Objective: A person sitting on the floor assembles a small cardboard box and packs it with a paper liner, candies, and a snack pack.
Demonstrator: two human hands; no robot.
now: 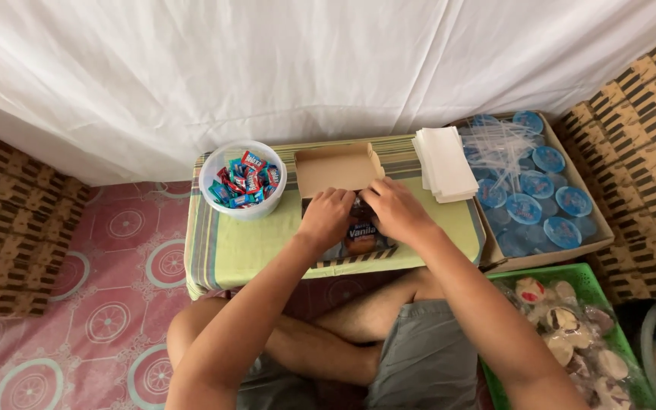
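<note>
Packing stage, judged from present positions: the small cardboard box (341, 178) sits open on the low cloth-covered table (244, 243), lid flap raised toward the white sheet. Left hand (326, 216) and right hand (395, 211) are both curled down on a wrapped snack packet (360, 237) lying in the box (grip tightness cannot be confirmed). Next move likely requires seating the packet flat. A tub of candies (242, 179) stands just left.

White sheet (267, 68) backdrop — pink patterned floor mat (108, 304).
</note>
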